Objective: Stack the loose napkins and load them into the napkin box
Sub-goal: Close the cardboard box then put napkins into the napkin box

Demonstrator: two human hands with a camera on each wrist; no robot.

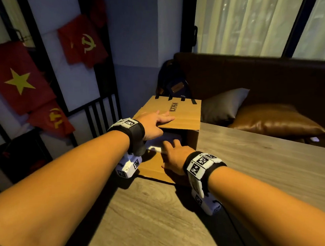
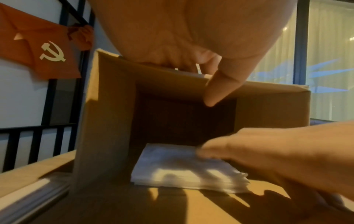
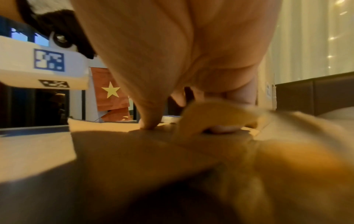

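A brown cardboard napkin box (image 1: 178, 112) lies on its side on the wooden table (image 1: 257, 164), its mouth facing me. My left hand (image 1: 156, 125) pinches the box's upper edge, fingers on top and thumb (image 2: 220, 89) hooked underneath. A stack of white napkins (image 2: 172, 171) lies half inside the mouth, on the lower flap (image 1: 153, 167). My right hand (image 1: 174, 154) rests low on that flap with fingers stretched out onto the stack's right side. The deep inside of the box (image 2: 182, 121) is dark.
The box stands near the table's far left corner, and the table edge drops off to the left. Behind it a dark backpack (image 1: 174, 83) leans on a brown sofa (image 1: 269, 73) with a grey cushion (image 1: 222, 105) and a tan one (image 1: 273, 122). Red flags (image 1: 16, 79) hang on the left wall.
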